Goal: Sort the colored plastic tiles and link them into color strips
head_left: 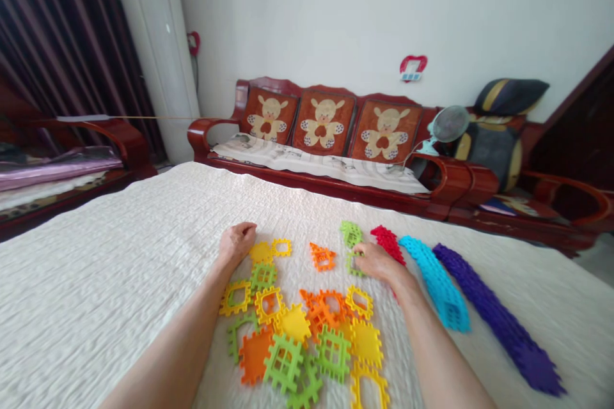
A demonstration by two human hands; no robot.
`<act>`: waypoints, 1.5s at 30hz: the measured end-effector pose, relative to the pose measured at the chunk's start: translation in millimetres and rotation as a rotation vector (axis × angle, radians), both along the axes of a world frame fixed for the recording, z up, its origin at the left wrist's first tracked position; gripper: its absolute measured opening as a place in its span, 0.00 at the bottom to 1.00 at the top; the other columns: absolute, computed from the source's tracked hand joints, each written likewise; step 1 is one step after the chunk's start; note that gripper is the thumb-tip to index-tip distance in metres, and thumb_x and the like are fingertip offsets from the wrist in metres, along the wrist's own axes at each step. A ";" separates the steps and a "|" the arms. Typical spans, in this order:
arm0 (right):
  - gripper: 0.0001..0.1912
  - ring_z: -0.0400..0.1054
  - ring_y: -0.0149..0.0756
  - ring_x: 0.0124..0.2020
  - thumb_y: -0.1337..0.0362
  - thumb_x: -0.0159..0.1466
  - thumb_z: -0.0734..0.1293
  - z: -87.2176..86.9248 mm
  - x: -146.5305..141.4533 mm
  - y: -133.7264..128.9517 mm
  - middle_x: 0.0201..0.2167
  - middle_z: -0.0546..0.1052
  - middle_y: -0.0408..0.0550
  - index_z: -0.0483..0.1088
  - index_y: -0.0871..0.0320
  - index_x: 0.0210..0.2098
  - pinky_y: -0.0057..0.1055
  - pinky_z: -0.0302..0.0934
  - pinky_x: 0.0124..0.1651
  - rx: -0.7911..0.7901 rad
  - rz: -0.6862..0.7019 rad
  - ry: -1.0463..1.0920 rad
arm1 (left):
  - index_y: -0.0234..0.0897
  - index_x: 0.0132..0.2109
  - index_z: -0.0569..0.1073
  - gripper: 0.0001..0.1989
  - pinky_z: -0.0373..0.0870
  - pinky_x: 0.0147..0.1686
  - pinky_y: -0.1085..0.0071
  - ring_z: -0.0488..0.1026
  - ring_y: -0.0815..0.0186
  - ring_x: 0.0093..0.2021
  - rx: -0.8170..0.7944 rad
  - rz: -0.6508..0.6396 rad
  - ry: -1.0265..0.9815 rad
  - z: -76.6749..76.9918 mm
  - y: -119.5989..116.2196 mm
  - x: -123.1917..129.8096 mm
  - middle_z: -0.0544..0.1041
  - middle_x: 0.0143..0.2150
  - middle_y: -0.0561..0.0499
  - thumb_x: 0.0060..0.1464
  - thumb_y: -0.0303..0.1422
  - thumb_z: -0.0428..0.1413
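Note:
My left hand (238,239) rests on the white quilted cover with its fingers curled closed; nothing shows in them. Right beside it lie a solid yellow interlocking plastic tile (261,252) and a small yellow frame tile (282,247). With my right hand (377,261) I pinch a green interlocking tile (355,264), partly covered by my fingers. Just beyond it sits a small green stack of tiles (352,234). Between my hands are a few orange tiles (322,258). Closer to me spreads a loose pile of green (283,363), yellow (367,342) and orange (256,355) tiles.
To the right, overlapping rows of red (387,243), light blue (439,284) and purple (494,316) tiles run toward me. Beyond the cover (158,236) stands a wooden sofa (316,176) with bear cushions. A small fan (448,124) is at its right end.

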State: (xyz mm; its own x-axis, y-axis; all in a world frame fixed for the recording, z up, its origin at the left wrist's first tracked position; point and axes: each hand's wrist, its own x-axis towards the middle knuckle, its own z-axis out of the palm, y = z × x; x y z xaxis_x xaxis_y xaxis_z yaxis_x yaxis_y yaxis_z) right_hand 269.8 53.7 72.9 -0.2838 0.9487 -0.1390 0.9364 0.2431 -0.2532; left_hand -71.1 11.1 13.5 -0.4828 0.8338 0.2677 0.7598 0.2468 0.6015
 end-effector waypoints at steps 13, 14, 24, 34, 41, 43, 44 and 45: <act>0.27 0.67 0.51 0.46 0.51 0.53 0.64 -10.7 -23.5 -17.0 0.45 0.71 0.67 0.68 0.66 0.44 0.39 0.60 0.41 0.172 -0.180 -0.110 | 0.42 0.40 0.78 0.15 0.68 0.38 0.76 0.76 0.65 0.38 -0.006 -0.009 0.003 -2.0 1.5 -1.4 0.80 0.37 0.52 0.51 0.36 0.48; 0.25 0.67 0.49 0.45 0.53 0.53 0.64 -9.0 -23.9 -16.8 0.44 0.71 0.66 0.68 0.66 0.43 0.37 0.60 0.41 0.186 -0.178 -0.106 | 0.42 0.40 0.78 0.15 0.68 0.38 0.76 0.76 0.65 0.38 -0.004 -0.010 0.003 -1.9 1.4 -1.3 0.80 0.37 0.52 0.51 0.36 0.48; 0.18 0.64 0.44 0.41 0.58 0.56 0.63 -22.3 -26.4 2.5 0.39 0.68 0.56 0.65 0.63 0.42 0.33 0.57 0.41 0.588 -0.271 0.051 | 0.42 0.40 0.78 0.15 0.68 0.38 0.75 0.76 0.64 0.37 0.000 -0.003 0.000 -5.0 3.2 -2.5 0.80 0.36 0.51 0.50 0.36 0.48; 0.18 0.63 0.44 0.41 0.55 0.57 0.62 -32.9 -30.4 6.5 0.38 0.68 0.55 0.65 0.62 0.42 0.34 0.55 0.41 0.668 -0.275 0.031 | 0.42 0.40 0.78 0.15 0.68 0.37 0.74 0.76 0.63 0.37 -0.001 -0.007 0.014 -5.1 2.9 -3.1 0.80 0.36 0.51 0.50 0.36 0.48; 0.19 0.63 0.45 0.41 0.55 0.57 0.62 -35.0 -29.8 7.6 0.39 0.68 0.56 0.66 0.62 0.42 0.35 0.54 0.40 0.637 -0.312 0.027 | 0.43 0.40 0.78 0.15 0.68 0.36 0.76 0.76 0.65 0.37 -0.006 -0.004 0.021 -5.3 3.0 -3.2 0.80 0.36 0.52 0.51 0.36 0.48; 0.19 0.62 0.45 0.41 0.55 0.57 0.62 -35.5 -29.1 7.7 0.38 0.68 0.55 0.66 0.61 0.42 0.35 0.54 0.40 0.646 -0.312 0.020 | 0.43 0.41 0.78 0.15 0.68 0.36 0.76 0.76 0.65 0.37 -0.005 -0.007 0.019 -5.5 2.9 -3.3 0.80 0.35 0.52 0.51 0.36 0.48; 0.19 0.62 0.45 0.41 0.55 0.57 0.62 -35.4 -28.9 7.5 0.38 0.68 0.55 0.65 0.61 0.42 0.35 0.54 0.40 0.655 -0.310 0.019 | 0.42 0.41 0.78 0.15 0.68 0.36 0.76 0.76 0.65 0.37 -0.003 -0.008 0.018 -5.7 2.8 -3.3 0.80 0.36 0.52 0.51 0.36 0.48; 0.19 0.62 0.45 0.41 0.54 0.57 0.62 -35.0 -28.7 7.1 0.38 0.67 0.55 0.65 0.61 0.42 0.35 0.54 0.40 0.665 -0.308 0.022 | 0.42 0.41 0.78 0.16 0.68 0.36 0.76 0.76 0.65 0.37 -0.003 -0.010 0.017 -5.8 2.8 -3.4 0.80 0.36 0.52 0.51 0.36 0.48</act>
State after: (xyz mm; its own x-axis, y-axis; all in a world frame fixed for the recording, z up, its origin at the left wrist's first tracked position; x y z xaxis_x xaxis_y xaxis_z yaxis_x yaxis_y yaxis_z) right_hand 241.1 60.8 37.8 0.0133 0.8678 0.4967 0.9835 0.0783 -0.1631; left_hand -74.5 13.9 7.7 -0.4701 0.8392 0.2734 0.7723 0.2412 0.5876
